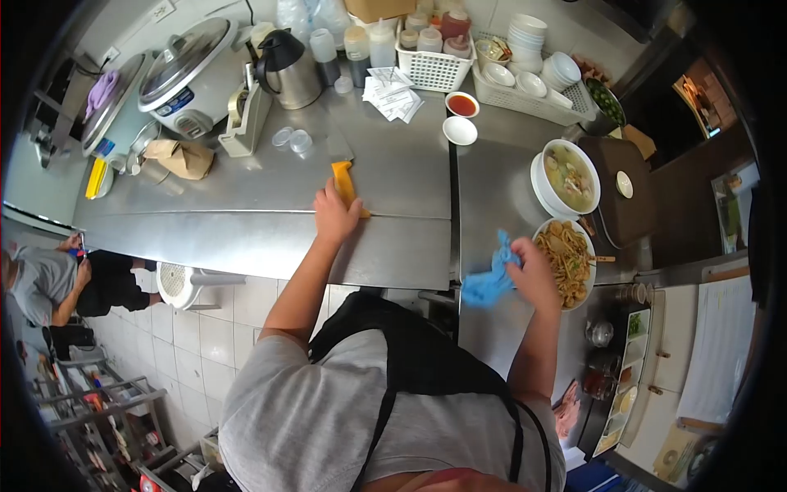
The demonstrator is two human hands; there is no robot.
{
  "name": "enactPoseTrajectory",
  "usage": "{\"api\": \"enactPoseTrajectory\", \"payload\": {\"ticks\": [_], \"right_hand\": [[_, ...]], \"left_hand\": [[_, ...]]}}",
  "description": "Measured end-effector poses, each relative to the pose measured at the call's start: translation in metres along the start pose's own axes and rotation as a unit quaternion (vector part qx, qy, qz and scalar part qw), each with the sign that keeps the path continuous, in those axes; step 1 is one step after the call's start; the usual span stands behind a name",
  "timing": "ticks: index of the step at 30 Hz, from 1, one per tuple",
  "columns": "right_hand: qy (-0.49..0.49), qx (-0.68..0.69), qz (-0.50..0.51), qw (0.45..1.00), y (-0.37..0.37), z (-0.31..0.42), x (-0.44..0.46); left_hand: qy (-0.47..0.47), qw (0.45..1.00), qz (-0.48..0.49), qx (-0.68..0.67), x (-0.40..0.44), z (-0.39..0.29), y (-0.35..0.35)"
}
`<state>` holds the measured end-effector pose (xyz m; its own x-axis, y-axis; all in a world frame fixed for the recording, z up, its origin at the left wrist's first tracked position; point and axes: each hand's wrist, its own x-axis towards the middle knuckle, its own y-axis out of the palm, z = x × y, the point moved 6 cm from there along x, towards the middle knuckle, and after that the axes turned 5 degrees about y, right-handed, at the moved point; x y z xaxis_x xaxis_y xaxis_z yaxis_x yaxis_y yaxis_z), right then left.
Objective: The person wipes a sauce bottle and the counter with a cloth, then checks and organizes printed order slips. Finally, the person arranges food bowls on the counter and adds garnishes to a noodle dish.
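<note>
My left hand (334, 215) is closed around the yellow handle of a flat-bladed tool (343, 180), lying on the steel counter (402, 184). Its grey metal blade points away from me; I cannot tell whether it is a knife or a scraper. A crumpled blue cloth (490, 277) hangs from my right hand (534, 275), pinched in its fingers over the right-hand counter. Just right of that hand sits a plate of noodles (566, 258). Beyond it stands a white bowl of soup (567, 176).
At the back are rice cookers (187, 82), a steel jug (287, 70), paper slips (392, 94), a sauce-bottle basket (434, 70) and a crockery basket (525, 94). A red sauce dish (462, 104) and brown tray (619, 193) are rightward. Another person (49, 283) sits at left near a stool (176, 285).
</note>
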<state>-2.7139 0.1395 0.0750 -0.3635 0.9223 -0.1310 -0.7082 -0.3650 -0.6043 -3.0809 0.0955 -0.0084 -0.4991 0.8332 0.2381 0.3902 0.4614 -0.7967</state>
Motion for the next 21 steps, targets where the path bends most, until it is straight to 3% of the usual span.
{"api": "enactPoseTrajectory", "payload": {"ticks": [3,8,12,15,18,21], "right_hand": [[-0.03,0.051,-0.054,0.997,-0.005,0.024,0.028],[-0.095,0.232,-0.093,0.964,0.004,0.062,0.08],[-0.09,0.265,-0.083,0.957,0.035,0.095,0.124],[-0.096,0.279,-0.042,0.954,0.068,0.12,0.165],[-0.148,0.198,-0.041,0.968,0.1,0.149,0.212],[-0.201,-0.041,-0.095,0.974,0.135,0.191,0.249]], "left_hand": [[-0.034,0.999,0.036,-0.007,0.009,0.013,0.004],[0.0,0.997,0.064,-0.048,0.021,0.021,0.008],[-0.014,0.966,0.118,-0.229,0.022,0.034,0.0],[0.034,0.973,0.094,-0.209,0.024,0.067,-0.027],[0.031,0.972,0.059,-0.224,0.023,0.118,-0.055],[0.049,0.95,0.062,-0.301,0.019,0.154,-0.061]]}}
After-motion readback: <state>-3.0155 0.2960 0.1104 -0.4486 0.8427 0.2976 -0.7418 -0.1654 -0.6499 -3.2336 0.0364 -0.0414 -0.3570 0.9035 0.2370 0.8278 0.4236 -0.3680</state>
